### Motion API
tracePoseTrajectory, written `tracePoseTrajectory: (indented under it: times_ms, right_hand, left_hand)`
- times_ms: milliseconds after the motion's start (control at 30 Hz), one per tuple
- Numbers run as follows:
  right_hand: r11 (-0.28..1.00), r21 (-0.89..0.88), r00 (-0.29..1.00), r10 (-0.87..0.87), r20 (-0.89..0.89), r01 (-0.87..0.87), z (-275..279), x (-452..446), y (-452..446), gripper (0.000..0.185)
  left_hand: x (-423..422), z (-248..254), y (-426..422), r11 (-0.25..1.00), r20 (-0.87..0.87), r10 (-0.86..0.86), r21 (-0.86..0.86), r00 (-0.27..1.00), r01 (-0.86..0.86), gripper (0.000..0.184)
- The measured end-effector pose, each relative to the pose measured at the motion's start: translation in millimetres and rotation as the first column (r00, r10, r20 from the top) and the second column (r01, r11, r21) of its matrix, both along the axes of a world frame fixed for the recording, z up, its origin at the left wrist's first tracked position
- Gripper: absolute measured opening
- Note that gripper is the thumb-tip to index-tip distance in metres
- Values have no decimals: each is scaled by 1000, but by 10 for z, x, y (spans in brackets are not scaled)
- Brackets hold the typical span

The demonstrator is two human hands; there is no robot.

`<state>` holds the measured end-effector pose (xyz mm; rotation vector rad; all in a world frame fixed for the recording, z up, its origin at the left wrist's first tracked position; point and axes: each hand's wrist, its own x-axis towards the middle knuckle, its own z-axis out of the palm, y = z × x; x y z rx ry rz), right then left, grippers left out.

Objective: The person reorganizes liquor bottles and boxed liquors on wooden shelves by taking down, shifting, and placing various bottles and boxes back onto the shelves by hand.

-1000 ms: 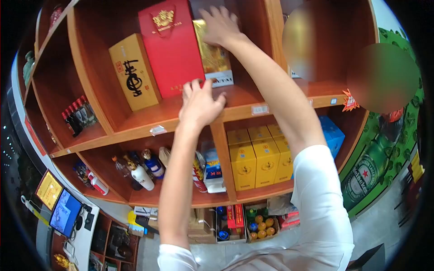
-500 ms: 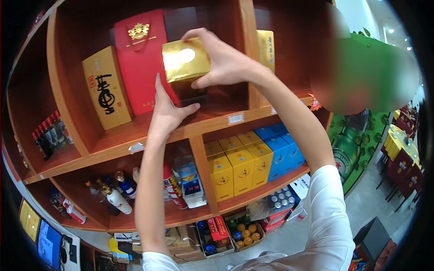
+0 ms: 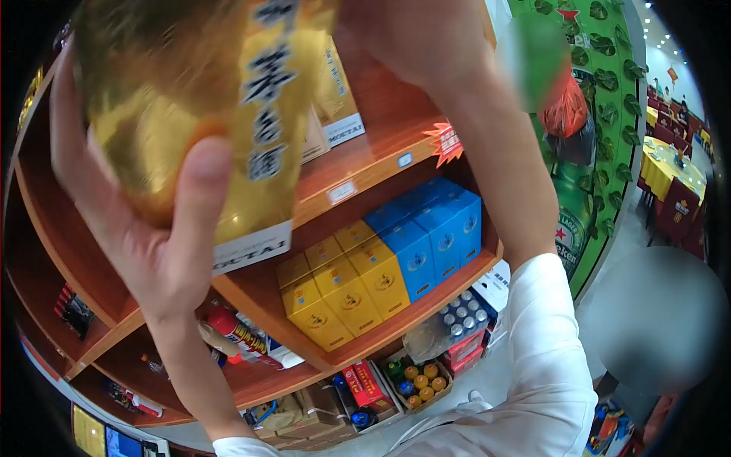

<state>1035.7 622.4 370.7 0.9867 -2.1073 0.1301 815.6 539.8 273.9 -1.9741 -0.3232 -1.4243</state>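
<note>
A gold Moutai liquor box (image 3: 263, 202) fills the upper left of the head view, close to the camera and tilted, with dark characters down its side and a white band at the bottom. My left hand (image 3: 164, 259) grips its lower left, the thumb pressed across the front. At the box's upper right edge is my right hand (image 3: 419, 38), blurred and partly cut off by the frame; its fingertips are hidden. Behind the held box, another gold Moutai box (image 3: 336, 95) stands on the wooden shelf (image 3: 381, 179).
Yellow boxes (image 3: 346, 293) and blue boxes (image 3: 426, 244) stand in rows on the lower shelf. A red spray can (image 3: 236, 331) leans left of them. Cartons of bottles (image 3: 419, 385) and packed cans (image 3: 462, 312) sit below. Dining tables (image 3: 674, 167) are at far right.
The gold box has come off the shelf toward the camera and leftward, turning its lettered side into view. My left hand now grips it from below left. The view has shifted right.
</note>
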Motion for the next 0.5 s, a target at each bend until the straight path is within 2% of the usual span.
tracePoseTrajectory:
  times_ms: [67, 100, 167, 200, 233, 267, 300, 367, 433, 500]
  right_hand:
    - [933, -275, 942, -285, -178, 230, -212, 422, 208, 68]
    - [857, -392, 880, -433, -195, 335, -311, 573, 381, 67]
    - [658, -570, 734, -665, -134, 492, -507, 834, 790, 64]
    - [561, -634, 685, -726, -67, 532, -595, 959, 966, 63]
    - [470, -691, 663, -749, 16, 549, -678, 1082, 1134, 62]
    - [427, -742, 725, -679, 114, 516, -754, 1161, 1277, 61]
    - [348, -845, 871, -425, 245, 407, -836, 1231, 1434, 59]
    - [250, -873, 868, -390, 307, 420, -866, 1358, 1816, 51]
    - [226, -849, 847, -378, 374, 477, -861, 1368, 2224, 52]
    - [171, -844, 822, -387, 417, 508, -852, 1229, 2380, 54]
  left_hand:
    - [463, -5, 203, 992, 101, 104, 54, 989, -110, 79]
    - [657, 23, 410, 996, 51, 61, 66, 997, -65, 79]
    - [1044, 67, 934, 988, 73, 102, 109, 992, -110, 69]
    - [1228, 84, 1293, 998, 122, -27, 51, 992, 21, 69]
    - [1388, 62, 1633, 988, 143, 69, 125, 987, -87, 77]
    - [1523, 71, 2024, 991, 174, -105, 96, 979, 89, 70]
    - [1604, 69, 2211, 995, 125, -23, 99, 992, 11, 75]
    - [1709, -74, 2411, 960, 157, 52, -279, 986, -6, 87]
    - [1713, -129, 2742, 942, 144, 73, -336, 987, -20, 95]
    - [1623, -109, 2886, 854, 121, 120, -519, 985, -40, 100]
